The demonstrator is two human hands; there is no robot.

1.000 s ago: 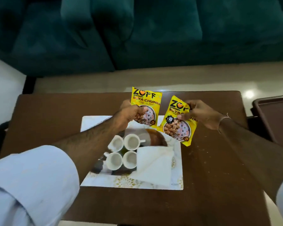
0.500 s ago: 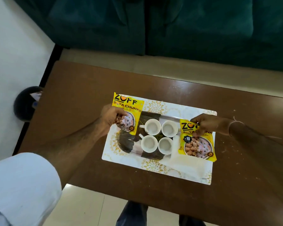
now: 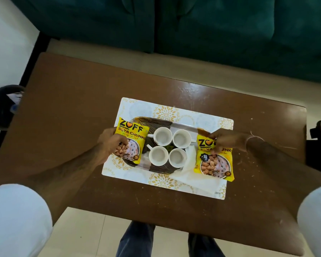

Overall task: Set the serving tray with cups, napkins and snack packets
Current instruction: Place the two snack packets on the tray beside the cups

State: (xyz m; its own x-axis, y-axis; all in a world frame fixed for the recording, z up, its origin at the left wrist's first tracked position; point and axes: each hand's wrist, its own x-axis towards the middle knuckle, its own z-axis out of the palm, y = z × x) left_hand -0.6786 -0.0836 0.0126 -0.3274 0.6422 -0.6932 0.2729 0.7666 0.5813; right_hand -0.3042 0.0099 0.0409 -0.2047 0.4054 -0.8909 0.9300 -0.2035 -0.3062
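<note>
Beside the cups, a snack packet in each of the hands.

Two yellow snack packets with black lettering, four white cups, a dark striped tray, a white napkin, a white placemat with gold floral motifs, a brown table, a teal sofa.

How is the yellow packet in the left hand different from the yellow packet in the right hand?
The left packet lies at the tray's left end; the right packet lies over the white napkin. The left hand grips its packet's side, the right hand its top. Both are Zoff soya chunks.
</note>
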